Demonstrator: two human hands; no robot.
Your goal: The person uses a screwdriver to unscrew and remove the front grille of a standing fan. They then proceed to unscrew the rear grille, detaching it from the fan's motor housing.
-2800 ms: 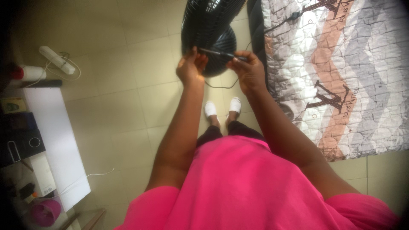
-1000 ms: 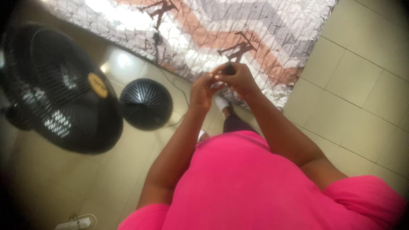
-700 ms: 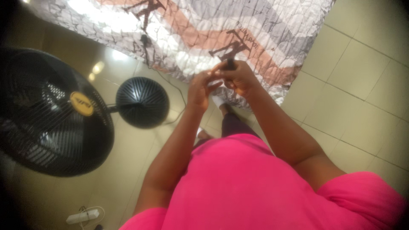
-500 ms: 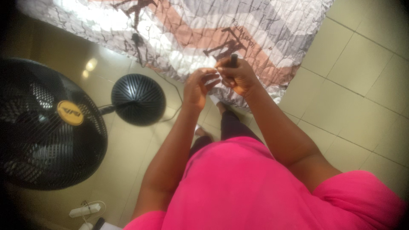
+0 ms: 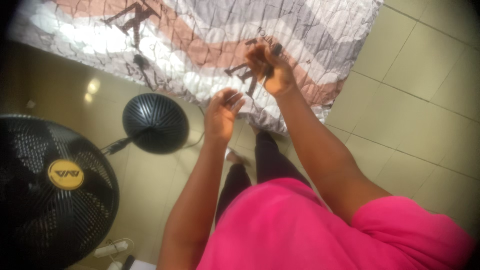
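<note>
Cloth, tile and moulded plastic.
Quilted, matt, puckered cloth on the bedspread [image 5: 210, 35] at the far side, printed grey, white and rust. Glossy, smooth beige tiles on the floor [image 5: 415, 120], with glare spots far left. Ribbed black plastic on the round fan base [image 5: 156, 122]; thin-ribbed black grille on the fan head [image 5: 50, 190], near left. Soft, matt pink fabric on the top [image 5: 300, 230]. Small dark object [image 5: 275, 50] in right hand [image 5: 272, 72]: material unclear.

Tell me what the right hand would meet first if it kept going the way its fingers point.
Probably the patterned quilt. The right hand, gripping a small dark object, points up-frame over the quilt with nothing visible between. Depth is unclear, so it may pass above the fabric.
</note>
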